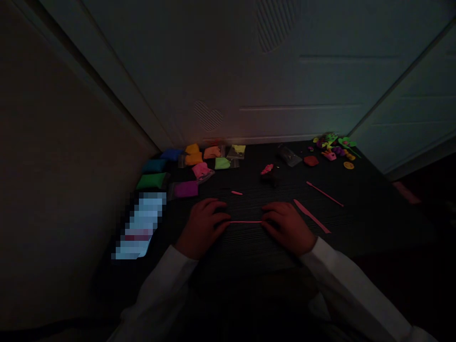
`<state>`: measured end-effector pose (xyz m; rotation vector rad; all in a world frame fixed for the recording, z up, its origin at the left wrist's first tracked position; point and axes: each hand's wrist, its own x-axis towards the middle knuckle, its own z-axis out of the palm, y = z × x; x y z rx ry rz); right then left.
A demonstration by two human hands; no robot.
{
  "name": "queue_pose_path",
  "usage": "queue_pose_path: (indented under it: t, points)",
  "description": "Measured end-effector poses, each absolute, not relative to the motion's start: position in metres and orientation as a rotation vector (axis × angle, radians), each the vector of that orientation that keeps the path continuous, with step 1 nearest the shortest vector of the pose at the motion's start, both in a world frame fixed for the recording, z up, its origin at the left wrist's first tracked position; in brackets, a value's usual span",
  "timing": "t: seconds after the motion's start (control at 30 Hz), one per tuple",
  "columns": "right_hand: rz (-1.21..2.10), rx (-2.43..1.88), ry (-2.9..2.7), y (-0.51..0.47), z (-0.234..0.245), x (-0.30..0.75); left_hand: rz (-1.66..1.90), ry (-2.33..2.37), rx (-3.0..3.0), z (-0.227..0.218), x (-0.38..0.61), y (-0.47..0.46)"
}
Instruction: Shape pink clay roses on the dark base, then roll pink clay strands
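Observation:
A thin pink strand of modelling clay (pixel 245 222) stretches level between my hands, low over the dark table. My left hand (pixel 204 227) pinches its left end between thumb and fingers. At the other end, my right hand (pixel 289 226) is closed on the strand in the same way. A short pink clay piece (pixel 237 193) lies just beyond my hands. Farther back stands a dark shape (pixel 272 179) with pink clay (pixel 267 169) on top; dim light hides its details. To the right of my right hand lie a pink plastic knife (pixel 311 217) and a thin pink modelling stick (pixel 325 194).
Several clay packets, such as a green packet (pixel 153 181) and a purple packet (pixel 186 189), line the back left. A lit phone (pixel 140 225) lies at the left. Colourful clay figures (pixel 335 145) and a red lump (pixel 311 161) sit back right, before a white panel (pixel 228 85).

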<state>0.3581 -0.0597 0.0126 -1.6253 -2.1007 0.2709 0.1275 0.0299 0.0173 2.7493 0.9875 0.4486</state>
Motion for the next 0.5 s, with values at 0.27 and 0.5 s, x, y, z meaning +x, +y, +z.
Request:
queue_pose_path:
  t: [0.27, 0.5]
  points:
    - [0.266, -1.628, -2.082, -0.0591, 0.0151, 0.3568, 0.427, 0.897, 2.679, 0.0184, 0.1284, 0.0301]
    - [0.283, -1.650, -2.098, -0.0590, 0.0165, 0.3588, 0.486, 0.916, 2.638, 0.0121, 0.1241, 0.0298]
